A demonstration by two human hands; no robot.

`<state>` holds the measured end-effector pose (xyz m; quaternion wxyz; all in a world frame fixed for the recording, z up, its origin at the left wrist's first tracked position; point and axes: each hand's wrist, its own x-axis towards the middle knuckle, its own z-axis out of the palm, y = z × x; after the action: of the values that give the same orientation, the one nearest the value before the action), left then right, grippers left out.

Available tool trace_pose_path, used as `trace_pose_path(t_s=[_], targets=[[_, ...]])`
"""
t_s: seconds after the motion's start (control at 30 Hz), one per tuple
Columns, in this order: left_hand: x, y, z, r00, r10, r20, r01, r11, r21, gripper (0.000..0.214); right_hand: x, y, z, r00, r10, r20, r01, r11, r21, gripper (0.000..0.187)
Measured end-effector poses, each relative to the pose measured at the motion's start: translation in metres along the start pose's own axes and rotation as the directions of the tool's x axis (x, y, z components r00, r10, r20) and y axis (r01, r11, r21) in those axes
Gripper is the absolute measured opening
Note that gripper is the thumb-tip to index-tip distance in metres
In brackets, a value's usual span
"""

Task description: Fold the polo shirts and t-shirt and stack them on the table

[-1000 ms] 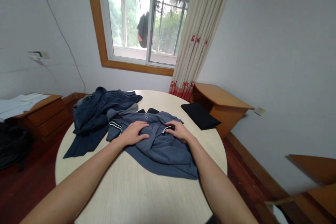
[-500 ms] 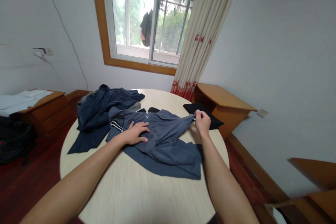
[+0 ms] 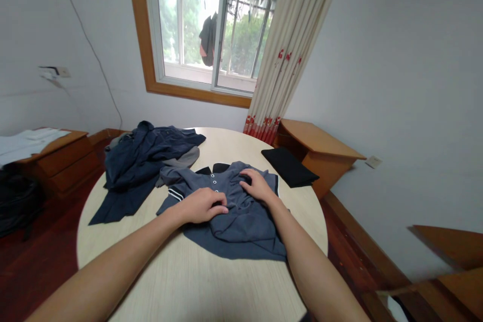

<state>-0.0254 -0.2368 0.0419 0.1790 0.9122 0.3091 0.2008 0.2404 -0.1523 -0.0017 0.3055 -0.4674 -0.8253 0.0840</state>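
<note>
A grey-blue polo shirt point(image 3: 234, 198) lies spread on the table before me, its black collar at the far side and pale round buttons down the placket. White stripes edge its dark sleeve cuffs. My left hand point(image 3: 206, 205) rests on the shirt's left front, fingers bent, with a gap between thumb and forefinger. On the upper right of the shirt lies my right hand point(image 3: 257, 184), fingers loosely curved and apart, against wrinkled cloth. The right sleeve lies flat beyond my right wrist, partly covered by it. Some left fingertips are hidden.
A heap of dark navy clothes point(image 3: 147, 156) covers the left of the round table point(image 3: 169, 271). A folded black cloth point(image 3: 290, 166) lies at the right edge. Behind it stands a wooden desk point(image 3: 320, 141); a patterned curtain point(image 3: 287, 55) hangs by the window.
My right hand has let go of the right sleeve, which it held stretched out, and moved left onto the shirt. My left hand has shifted slightly right, its fingers more bent.
</note>
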Motion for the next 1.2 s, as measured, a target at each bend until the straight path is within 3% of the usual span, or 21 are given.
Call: trace_pose_path(t_s=[0.07,0.13,0.23,0.27,0.33,0.43,0.57,0.7,0.83,0.9,0.97,1.07,1.13,1.2], targets=[[0.001,-0.004,0.000,0.998,-0.032,-0.053,0.029,0.998,-0.058,0.033,0.001,-0.002,0.007,0.997,0.020,0.079,-0.017,0.999,-0.043,0.034],[0.003,-0.016,-0.003,0.971,-0.115,-0.210,0.104,0.993,-0.064,0.036,0.001,-0.002,0.009,0.993,0.035,0.116,-0.026,0.997,-0.075,0.031],[0.003,-0.048,-0.005,0.832,-0.188,-0.523,0.210,0.978,-0.019,0.028,0.002,-0.004,0.005,0.990,0.033,0.139,-0.020,0.996,-0.092,0.024],[0.003,-0.059,-0.004,0.786,-0.203,-0.583,0.245,0.969,-0.006,0.028,0.002,-0.005,0.004,0.989,0.033,0.145,-0.019,0.995,-0.098,0.023],[0.002,-0.078,0.001,0.749,-0.285,-0.598,0.352,0.936,-0.005,0.035,0.001,-0.009,0.000,0.987,0.040,0.156,-0.021,0.993,-0.119,0.023],[0.002,-0.094,0.012,0.756,-0.436,-0.488,0.501,0.865,0.002,0.048,-0.001,-0.015,-0.006,0.981,0.084,0.175,-0.053,0.984,-0.172,0.024],[0.003,-0.095,0.015,0.771,-0.461,-0.439,0.526,0.850,0.032,0.043,-0.004,-0.016,-0.018,0.952,0.243,0.187,-0.194,0.950,-0.243,0.028],[0.003,-0.085,0.008,0.847,-0.328,-0.419,0.383,0.922,0.053,0.011,-0.009,-0.005,-0.032,0.852,0.476,0.218,-0.380,0.849,-0.367,0.048],[0.004,-0.068,0.003,0.906,-0.131,-0.403,0.161,0.986,0.043,0.006,-0.013,0.001,-0.041,0.788,0.605,0.115,-0.513,0.749,-0.419,0.050],[0.004,-0.058,0.002,0.916,-0.069,-0.394,0.091,0.995,0.037,0.008,-0.012,-0.002,-0.044,0.811,0.584,0.010,-0.535,0.750,-0.390,0.046],[0.004,-0.050,0.000,0.928,-0.022,-0.371,0.040,0.998,0.039,0.010,-0.010,-0.007,-0.043,0.876,0.481,-0.037,-0.465,0.821,-0.331,0.038],[0.003,-0.043,-0.002,0.946,0.015,-0.323,-0.009,1.000,0.019,0.016,-0.008,-0.012,-0.035,0.958,0.270,0.103,-0.253,0.956,-0.150,0.045],[0.003,-0.042,-0.002,0.955,-0.010,-0.298,0.005,1.000,-0.018,0.025,-0.007,-0.013,-0.028,0.966,0.159,0.204,-0.158,0.987,-0.021,0.053],[0.003,-0.043,-0.002,0.952,-0.082,-0.294,0.069,0.996,-0.053,0.037,-0.006,-0.012,-0.022,0.969,0.089,0.232,-0.106,0.992,0.063,0.055]])
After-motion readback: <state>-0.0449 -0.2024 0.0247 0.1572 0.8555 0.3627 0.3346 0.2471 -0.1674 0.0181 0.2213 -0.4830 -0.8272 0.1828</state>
